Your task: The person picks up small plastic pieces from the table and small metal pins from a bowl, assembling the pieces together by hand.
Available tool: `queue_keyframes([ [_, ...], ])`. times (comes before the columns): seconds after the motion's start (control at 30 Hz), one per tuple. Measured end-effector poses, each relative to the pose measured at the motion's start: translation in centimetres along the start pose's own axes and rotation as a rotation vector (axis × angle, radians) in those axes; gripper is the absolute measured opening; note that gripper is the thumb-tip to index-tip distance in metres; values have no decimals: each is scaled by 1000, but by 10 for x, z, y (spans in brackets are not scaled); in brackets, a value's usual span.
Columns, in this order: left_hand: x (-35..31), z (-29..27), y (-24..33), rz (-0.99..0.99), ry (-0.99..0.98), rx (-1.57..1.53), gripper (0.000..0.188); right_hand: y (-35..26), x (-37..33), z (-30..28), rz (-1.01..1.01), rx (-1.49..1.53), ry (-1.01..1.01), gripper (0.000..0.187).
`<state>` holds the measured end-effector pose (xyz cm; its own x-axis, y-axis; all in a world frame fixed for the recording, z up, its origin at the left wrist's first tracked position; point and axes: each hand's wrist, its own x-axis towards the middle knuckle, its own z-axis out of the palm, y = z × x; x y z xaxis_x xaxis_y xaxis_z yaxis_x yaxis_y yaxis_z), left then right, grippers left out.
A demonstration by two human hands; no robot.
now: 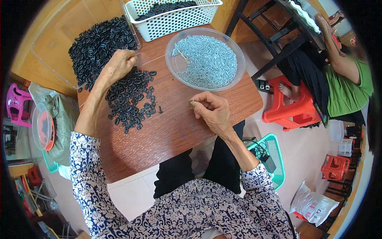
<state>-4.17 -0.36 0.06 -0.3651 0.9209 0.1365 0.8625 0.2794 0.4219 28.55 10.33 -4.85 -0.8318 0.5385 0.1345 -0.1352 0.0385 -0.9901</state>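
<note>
My left hand [121,65] is closed with its fingers curled down, above the edge of a big heap of small black oval plastic pieces [99,44]. What it holds, if anything, is hidden. Below it, looser black pieces [129,99] spread over the brown table [175,115], with a small dark screw-like piece [160,109] lying just right of them. My right hand [213,111] is over the table's front right part, thumb and forefinger pinched together; whatever is between them is too small to name. Beyond it stands a round clear tub [170,65] of small silvery-blue pins [209,59].
A white perforated basket [175,24] of black pieces stands at the back. To the right, a person in a green top [346,87] sits near a red stool [292,103]. A green basket [274,151] with cables is below the table; a sack [63,127] stands left.
</note>
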Motion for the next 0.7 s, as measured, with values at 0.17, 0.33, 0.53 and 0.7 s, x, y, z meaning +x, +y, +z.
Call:
queue_keyframes([
  [0.17, -8, 7, 16, 190, 80, 25, 13, -1, 0, 1, 27, -20, 13, 9],
  [0.33, -6, 25, 33, 275, -124, 5, 8, 1, 1, 2, 22, -11, 13, 10],
  [0.53, -14, 37, 40, 121, -134, 117, 19, 4, 2, 4, 29, 11, 17, 9],
  [0.7, -30, 45, 47, 261, 125, 48, 12, -2, -1, 4, 35, 27, 24, 9],
])
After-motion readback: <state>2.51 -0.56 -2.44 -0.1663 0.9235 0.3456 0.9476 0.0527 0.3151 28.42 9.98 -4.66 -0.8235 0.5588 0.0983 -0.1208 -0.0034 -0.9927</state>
